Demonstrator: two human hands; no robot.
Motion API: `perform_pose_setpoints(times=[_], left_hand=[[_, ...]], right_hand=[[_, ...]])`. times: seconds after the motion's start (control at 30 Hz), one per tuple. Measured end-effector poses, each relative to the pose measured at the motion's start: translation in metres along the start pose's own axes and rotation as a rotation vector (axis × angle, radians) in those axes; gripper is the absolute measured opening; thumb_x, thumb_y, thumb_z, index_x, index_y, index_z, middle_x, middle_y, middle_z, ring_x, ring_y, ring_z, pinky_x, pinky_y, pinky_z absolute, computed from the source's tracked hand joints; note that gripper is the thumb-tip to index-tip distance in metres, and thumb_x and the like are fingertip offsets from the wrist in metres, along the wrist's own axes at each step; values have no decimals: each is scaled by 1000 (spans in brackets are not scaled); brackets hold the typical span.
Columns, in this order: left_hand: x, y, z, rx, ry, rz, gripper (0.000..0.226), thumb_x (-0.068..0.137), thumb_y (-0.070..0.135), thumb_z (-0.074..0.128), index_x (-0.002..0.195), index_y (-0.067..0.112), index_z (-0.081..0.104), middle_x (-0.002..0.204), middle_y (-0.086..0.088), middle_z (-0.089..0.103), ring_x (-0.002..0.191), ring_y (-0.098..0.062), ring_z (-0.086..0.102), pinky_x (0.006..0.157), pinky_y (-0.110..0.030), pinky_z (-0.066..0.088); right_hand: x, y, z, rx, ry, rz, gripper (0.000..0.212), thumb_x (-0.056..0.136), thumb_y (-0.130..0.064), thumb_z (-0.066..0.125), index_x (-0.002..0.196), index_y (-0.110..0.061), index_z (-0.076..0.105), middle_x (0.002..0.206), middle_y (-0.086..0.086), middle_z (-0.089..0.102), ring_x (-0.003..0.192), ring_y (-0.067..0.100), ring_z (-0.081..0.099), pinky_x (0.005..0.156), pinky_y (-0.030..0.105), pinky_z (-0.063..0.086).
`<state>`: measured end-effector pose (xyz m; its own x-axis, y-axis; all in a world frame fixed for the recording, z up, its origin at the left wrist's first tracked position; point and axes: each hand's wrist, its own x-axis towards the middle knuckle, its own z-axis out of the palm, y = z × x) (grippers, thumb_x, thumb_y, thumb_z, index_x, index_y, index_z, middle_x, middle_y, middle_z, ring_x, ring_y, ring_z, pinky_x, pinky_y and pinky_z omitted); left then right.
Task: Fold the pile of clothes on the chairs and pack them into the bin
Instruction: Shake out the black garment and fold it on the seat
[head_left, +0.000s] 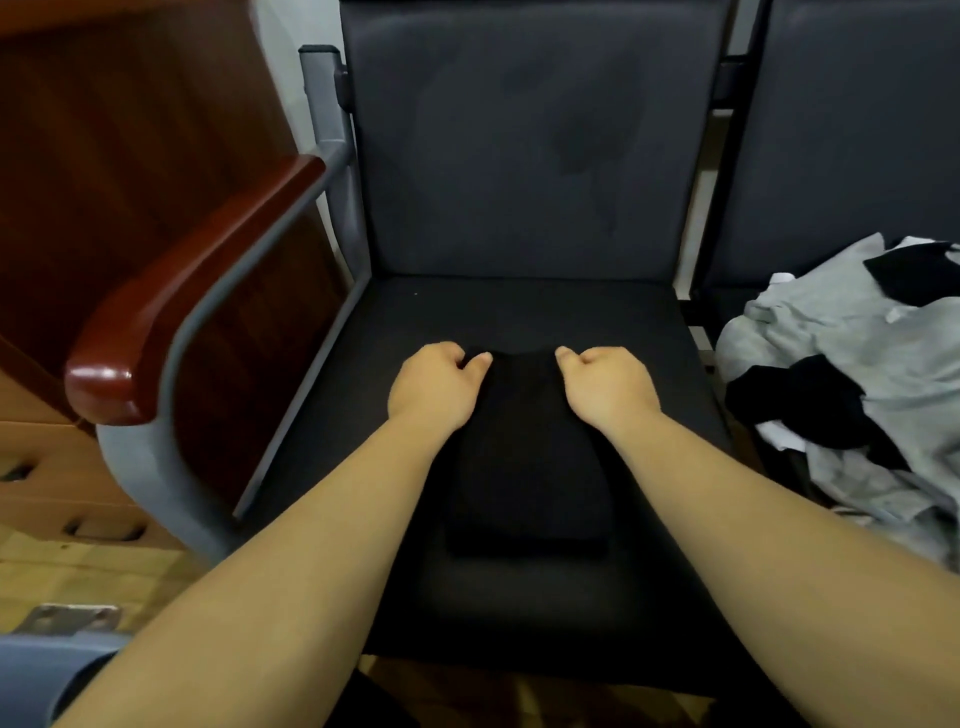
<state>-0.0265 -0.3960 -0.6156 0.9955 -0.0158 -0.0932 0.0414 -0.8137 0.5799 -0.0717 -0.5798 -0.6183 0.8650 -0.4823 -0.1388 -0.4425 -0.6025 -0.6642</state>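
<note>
The black garment (524, 467) lies partly folded on the dark chair seat (519, 312). The left hand (434, 387) and right hand (605, 387) are apart, each pinching one far corner of it. The pile of clothes (852, 374), grey, black and white, lies unfolded on the adjoining seat to the right. A pale patch on its grey fabric is too blurred to read.

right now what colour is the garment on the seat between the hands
Black. The garment is plain black, barely darker than the seat; the head view shows it best.

- left hand (434, 387) and right hand (605, 387) pinch the far corners of a black garment (524, 467), frame center
- gray-and-black clothes pile (852, 384) sits at right edge
</note>
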Motion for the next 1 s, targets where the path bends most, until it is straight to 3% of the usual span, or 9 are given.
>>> perform_pose_setpoints(times=[0.17,0.3,0.4,0.53,0.63,0.77,0.87,0.93,1.0], left_hand=[[-2,-4,-17,68,-33,-138,59,100,62,47,136,15,54,114,-5,66,98,-23,65,72,-35,50],[-32,-7,-46,-35,-429,-269,62,90,66,61,126,16,60,108,-2,64,93,-21,65,69,-32,55],[-67,-10,-52,15,-633,-213,57,77,64,78,114,23,62,104,6,63,95,-15,62,72,-30,52],[-93,-11,-40,-12,-530,-126,36,79,43,84,94,16,64,94,2,65,83,-13,62,63,-25,46],[-103,-10,-45,-217,-470,-230,30,83,30,75,108,15,66,103,-6,70,90,-22,68,72,-32,59],[-109,-23,-95,-527,-295,-347,43,79,20,65,121,19,61,120,-15,65,100,-35,68,80,-49,63],[-121,-48,-150,-659,-146,-286,34,86,14,64,120,20,62,114,-11,66,94,-28,66,57,-30,56],[-141,-73,-190,-710,-55,-253,14,90,8,63,98,19,64,96,-12,67,85,-28,65,57,-29,51],[-165,-106,-221,-765,22,-243,12,90,4,64,99,13,65,95,-15,70,86,-32,68,62,-32,52]], right_hand=[[5,0,-12,-42,-39,-4,46,99,-56,49,108,-14,65,103,6,68,81,20,57,65,36,43],[2,-12,-15,-145,-275,-35,68,88,-61,62,133,-11,59,135,10,59,112,28,60,90,40,49],[-3,-25,-4,-326,-346,-129,98,81,-63,71,157,-15,34,158,11,34,143,36,36,108,45,41],[-14,-54,-2,-461,-468,-215,80,83,-48,76,146,-9,46,142,12,51,124,32,53,96,40,51],[-25,-64,-4,-406,-519,-195,49,85,-35,75,124,-9,61,123,10,63,101,26,63,79,36,55],[-49,-79,-11,174,-480,-94,69,85,-24,78,147,-15,48,135,7,60,110,26,61,87,42,55],[-79,-104,-9,624,-426,-163,35,86,-11,78,116,-15,60,118,7,71,107,27,69,94,47,58],[-110,-133,0,779,-449,-241,33,85,-7,79,110,-19,62,113,3,73,105,25,71,94,46,59],[-143,-163,16,853,-498,-324,39,83,-5,80,115,-23,64,114,0,74,104,24,72,94,47,59]])
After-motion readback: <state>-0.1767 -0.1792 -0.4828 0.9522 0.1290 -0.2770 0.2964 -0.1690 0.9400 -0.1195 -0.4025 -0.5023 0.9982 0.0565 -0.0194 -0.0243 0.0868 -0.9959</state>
